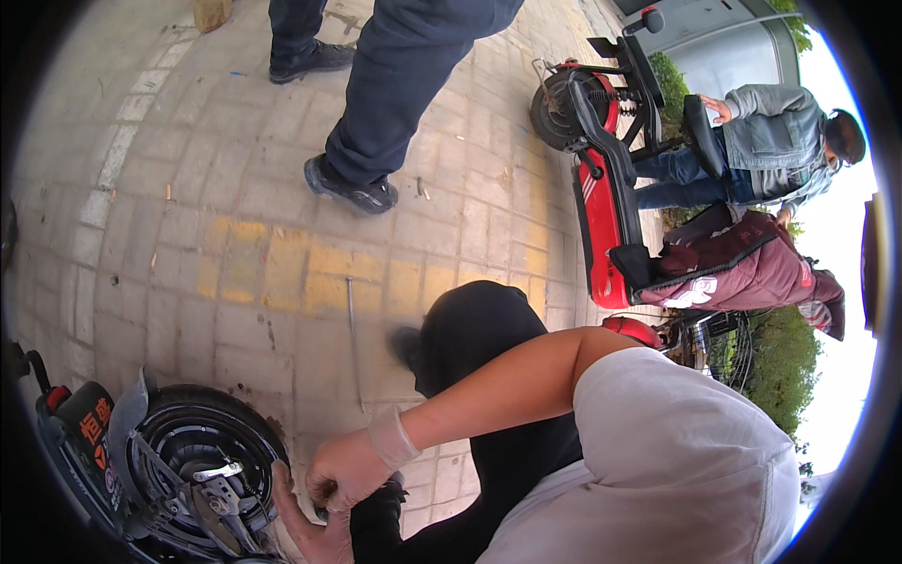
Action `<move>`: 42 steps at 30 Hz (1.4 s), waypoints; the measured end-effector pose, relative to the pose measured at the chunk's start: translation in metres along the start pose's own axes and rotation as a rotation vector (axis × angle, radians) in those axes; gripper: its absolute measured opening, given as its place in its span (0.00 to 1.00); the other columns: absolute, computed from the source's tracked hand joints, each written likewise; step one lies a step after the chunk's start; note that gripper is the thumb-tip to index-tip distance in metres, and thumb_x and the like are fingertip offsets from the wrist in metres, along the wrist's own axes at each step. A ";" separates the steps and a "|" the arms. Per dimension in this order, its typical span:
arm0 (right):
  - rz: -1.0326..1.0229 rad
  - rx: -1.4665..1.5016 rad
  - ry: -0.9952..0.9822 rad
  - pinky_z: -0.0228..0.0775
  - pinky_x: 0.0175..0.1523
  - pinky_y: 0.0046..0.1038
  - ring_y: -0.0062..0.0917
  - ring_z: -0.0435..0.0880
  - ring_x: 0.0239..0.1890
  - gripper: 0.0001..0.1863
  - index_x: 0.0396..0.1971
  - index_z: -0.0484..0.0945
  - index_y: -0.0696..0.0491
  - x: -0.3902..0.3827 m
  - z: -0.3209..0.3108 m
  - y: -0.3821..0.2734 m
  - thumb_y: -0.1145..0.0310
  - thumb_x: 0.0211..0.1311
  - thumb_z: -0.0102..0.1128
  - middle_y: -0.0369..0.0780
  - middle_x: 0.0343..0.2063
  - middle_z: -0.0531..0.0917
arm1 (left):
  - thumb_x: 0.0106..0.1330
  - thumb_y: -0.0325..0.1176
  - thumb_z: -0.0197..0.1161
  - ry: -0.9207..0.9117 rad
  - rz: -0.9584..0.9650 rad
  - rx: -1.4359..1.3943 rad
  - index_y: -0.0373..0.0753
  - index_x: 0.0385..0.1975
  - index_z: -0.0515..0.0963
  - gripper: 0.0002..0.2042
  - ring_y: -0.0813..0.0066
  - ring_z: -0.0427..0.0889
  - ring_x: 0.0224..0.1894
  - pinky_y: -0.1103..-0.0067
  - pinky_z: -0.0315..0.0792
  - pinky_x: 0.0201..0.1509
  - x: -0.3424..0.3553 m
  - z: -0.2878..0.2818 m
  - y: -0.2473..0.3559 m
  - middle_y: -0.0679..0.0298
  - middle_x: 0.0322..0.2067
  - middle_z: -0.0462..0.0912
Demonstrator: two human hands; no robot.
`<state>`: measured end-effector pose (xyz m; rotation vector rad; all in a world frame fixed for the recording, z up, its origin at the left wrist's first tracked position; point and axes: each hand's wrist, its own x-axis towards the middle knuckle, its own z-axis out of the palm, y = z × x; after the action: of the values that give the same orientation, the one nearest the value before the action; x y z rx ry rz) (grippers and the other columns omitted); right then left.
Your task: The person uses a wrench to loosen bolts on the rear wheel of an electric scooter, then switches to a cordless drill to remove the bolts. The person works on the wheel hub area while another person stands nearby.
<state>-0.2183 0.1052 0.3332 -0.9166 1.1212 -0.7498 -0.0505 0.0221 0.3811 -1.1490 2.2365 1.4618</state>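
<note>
My right hand [352, 467], in a thin translucent glove, comes in from the right, its fingers bent into a pinch. Whatever lies between them is too small or hidden to name. Close below it, my left hand [319, 538], also gloved, has its visible fingers stretched out beside the wheel. The two hands touch or overlap. At the lower left lies the black wheel [221, 406] of a scooter, its hub and fittings exposed. A shiny silver metal piece [218, 471] sits across the hub near a grey bracket [218, 500].
A long thin metal rod [353, 329] lies on the paving. Another person's dark-trousered leg [390, 103] stands beyond it. At right are a red scooter [606, 230] with a maroon cover [733, 263] and a person in a grey jacket [766, 132]. A wooden block [211, 13] is far left.
</note>
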 end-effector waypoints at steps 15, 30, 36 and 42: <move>0.520 0.305 -0.050 0.73 0.41 0.28 0.24 0.82 0.34 0.15 0.29 0.83 0.59 -0.134 0.061 -0.056 0.62 0.51 0.72 0.40 0.26 0.84 | 0.51 0.56 0.73 -0.114 0.279 -0.020 0.31 0.63 0.67 0.44 0.47 0.69 0.60 0.58 0.63 0.64 -0.099 0.028 0.050 0.48 0.57 0.73; 0.413 0.178 -0.127 0.74 0.44 0.25 0.19 0.79 0.37 0.17 0.43 0.81 0.60 -0.086 0.118 -0.379 0.59 0.65 0.63 0.37 0.35 0.83 | 0.59 0.45 0.71 0.253 0.214 -0.057 0.35 0.47 0.80 0.23 0.54 0.77 0.53 0.63 0.69 0.58 -0.273 -0.268 0.171 0.54 0.48 0.81; 0.316 -0.200 -0.058 0.74 0.47 0.29 0.27 0.83 0.37 0.19 0.41 0.82 0.58 -0.061 0.070 -0.448 0.55 0.64 0.62 0.39 0.34 0.85 | 0.69 0.35 0.61 0.515 -0.211 -0.409 0.33 0.24 0.84 0.14 0.61 0.82 0.45 0.71 0.73 0.53 -0.277 -0.324 0.128 0.58 0.39 0.86; 0.306 -0.282 -0.031 0.74 0.53 0.34 0.35 0.85 0.44 0.21 0.44 0.83 0.58 0.017 -0.087 -0.486 0.54 0.63 0.62 0.46 0.41 0.86 | 0.52 0.30 0.64 0.586 -0.840 -0.213 0.35 0.72 0.56 0.42 0.43 0.44 0.76 0.71 0.45 0.78 -0.289 -0.322 0.062 0.36 0.70 0.55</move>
<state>-0.3210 -0.1431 0.7476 -0.9583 1.3248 -0.3312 0.1666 -0.1014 0.7402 -2.4336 1.4827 1.0790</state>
